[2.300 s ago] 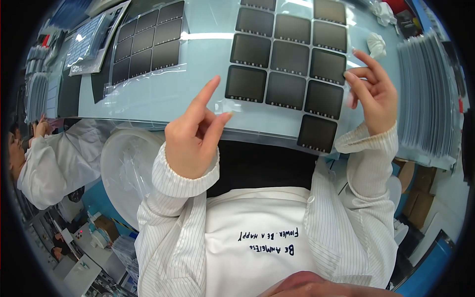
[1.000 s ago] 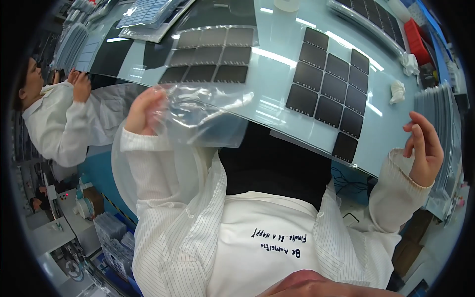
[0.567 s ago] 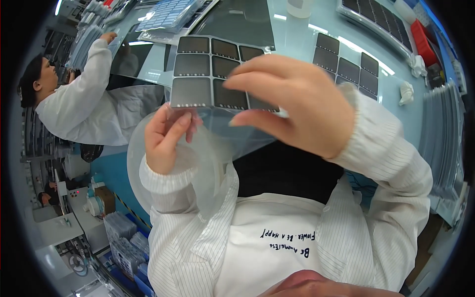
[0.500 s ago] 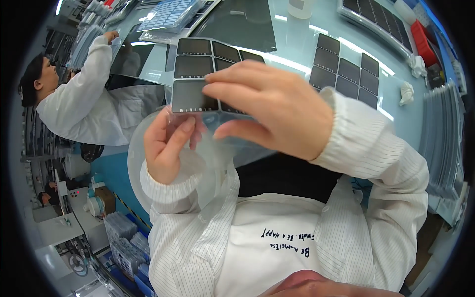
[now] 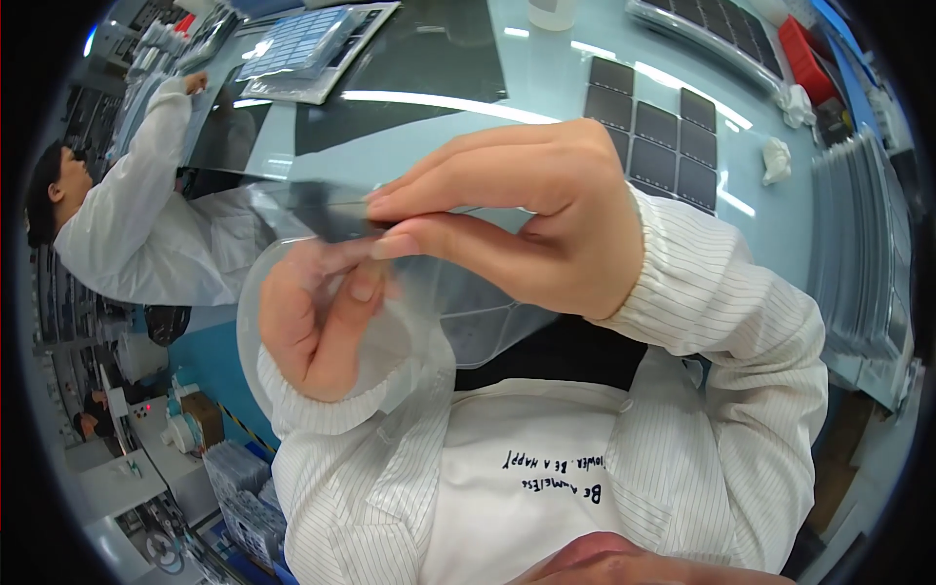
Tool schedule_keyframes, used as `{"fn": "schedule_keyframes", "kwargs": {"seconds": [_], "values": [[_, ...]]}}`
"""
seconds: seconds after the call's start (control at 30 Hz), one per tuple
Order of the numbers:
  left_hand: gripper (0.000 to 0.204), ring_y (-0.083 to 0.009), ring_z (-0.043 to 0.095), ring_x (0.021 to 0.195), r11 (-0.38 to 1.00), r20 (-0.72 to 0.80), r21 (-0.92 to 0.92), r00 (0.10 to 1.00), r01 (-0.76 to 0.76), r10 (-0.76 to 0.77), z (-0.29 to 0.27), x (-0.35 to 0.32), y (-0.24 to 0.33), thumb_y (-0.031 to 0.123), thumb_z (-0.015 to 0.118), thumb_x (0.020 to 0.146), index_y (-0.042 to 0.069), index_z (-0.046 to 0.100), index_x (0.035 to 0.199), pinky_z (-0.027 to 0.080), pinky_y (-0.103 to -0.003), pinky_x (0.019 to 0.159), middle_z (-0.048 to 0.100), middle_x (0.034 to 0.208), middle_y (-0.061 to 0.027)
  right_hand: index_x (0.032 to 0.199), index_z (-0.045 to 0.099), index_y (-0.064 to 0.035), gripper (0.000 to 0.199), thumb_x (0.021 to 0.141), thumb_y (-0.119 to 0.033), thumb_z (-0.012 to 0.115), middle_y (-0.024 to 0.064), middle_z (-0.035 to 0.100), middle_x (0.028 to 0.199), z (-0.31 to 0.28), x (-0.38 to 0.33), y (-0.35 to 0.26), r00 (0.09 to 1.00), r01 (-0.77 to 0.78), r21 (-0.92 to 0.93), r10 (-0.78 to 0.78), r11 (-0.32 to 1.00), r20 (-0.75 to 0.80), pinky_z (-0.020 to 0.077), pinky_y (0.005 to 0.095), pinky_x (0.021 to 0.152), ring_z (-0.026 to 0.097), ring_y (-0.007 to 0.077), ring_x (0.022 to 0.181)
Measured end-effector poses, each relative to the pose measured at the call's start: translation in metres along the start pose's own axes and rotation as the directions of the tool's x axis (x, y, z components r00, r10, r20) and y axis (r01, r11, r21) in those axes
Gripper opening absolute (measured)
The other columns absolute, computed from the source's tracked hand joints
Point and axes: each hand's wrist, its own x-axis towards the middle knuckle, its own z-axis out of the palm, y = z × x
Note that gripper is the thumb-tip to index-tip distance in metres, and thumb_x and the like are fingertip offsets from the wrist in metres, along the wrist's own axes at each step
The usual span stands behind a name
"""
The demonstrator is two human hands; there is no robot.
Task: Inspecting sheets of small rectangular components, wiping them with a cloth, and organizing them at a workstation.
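Clear film sheet [image 5: 468,312] pinched by right hand [image 5: 531,229] (fingers extended); left hand [image 5: 317,322] apparently grips behind.

clear see-through plastic film [image 5: 458,312], dark grey-black square cells [image 5: 655,127] on a pale blue-green table [image 5: 546,68], white lab coat sleeve [image 5: 721,322] with fine grey pinstripes, red bin [image 5: 804,60] far corner, white crumpled wipes [image 5: 776,159].

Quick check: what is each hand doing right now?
Left hand: closed, gripping the clear plastic film from behind.
Right hand: closed, pinching the film's upper edge between thumb and fingers.
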Motion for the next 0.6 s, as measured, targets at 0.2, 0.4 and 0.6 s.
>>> {"fn": "schedule_keyframes", "kwargs": {"seconds": [0.2, 0.4, 0.6], "values": [[0.018, -0.0102, 0.051, 0.058, 0.997, -0.074, -0.006, 0.995, -0.071, 0.070, 0.012, 0.009, 0.008, 0.002, 0.049, 0.088, -0.005, 0.060, 0.100, 0.042, -0.022, 0.057, 0.058, 0.073, -0.0071, 0.071, 0.067, -0.0023, 0.001, 0.071, -0.003, 0.067, 0.0087, 0.062, 0.060, -0.015, 0.010, -0.006, 0.994, -0.047, 0.064, 0.053, 0.997, -0.091, 0.0445, 0.0253, 0.045, 0.058, 0.0167, 0.049], [0.018, -0.0098, 0.049, 0.057, 0.996, 0.148, 0.064, 0.988, -0.061, 0.051, 0.002, 0.021, 0.003, 0.003, 0.050, 0.085, -0.005, 0.060, 0.097, 0.038, -0.021, 0.054, 0.055, 0.071, -0.0048, 0.079, 0.069, 0.0044, 0.005, 0.078, 0.000, 0.066, 0.0103, 0.069, 0.073, -0.061, 0.020, -0.007, 0.971, -0.197, 0.038, 0.200, 0.980, -0.130, 0.0523, 0.0223, 0.061, 0.065, 0.0106, 0.068], [0.017, -0.0126, 0.050, 0.056, 0.925, 0.163, -0.336, 0.978, 0.177, -0.127, -0.031, 0.019, -0.014, 0.002, 0.048, 0.084, -0.007, 0.055, 0.097, 0.040, -0.023, 0.052, 0.061, 0.078, -0.0163, 0.085, 0.067, 0.0031, 0.017, 0.086, -0.013, 0.062, 0.0088, 0.068, 0.075, -0.135, 0.059, 0.009, 0.682, -0.430, 0.097, 0.393, 0.898, -0.617, 0.0482, 0.0205, 0.058, 0.063, 0.0109, 0.064]]}}
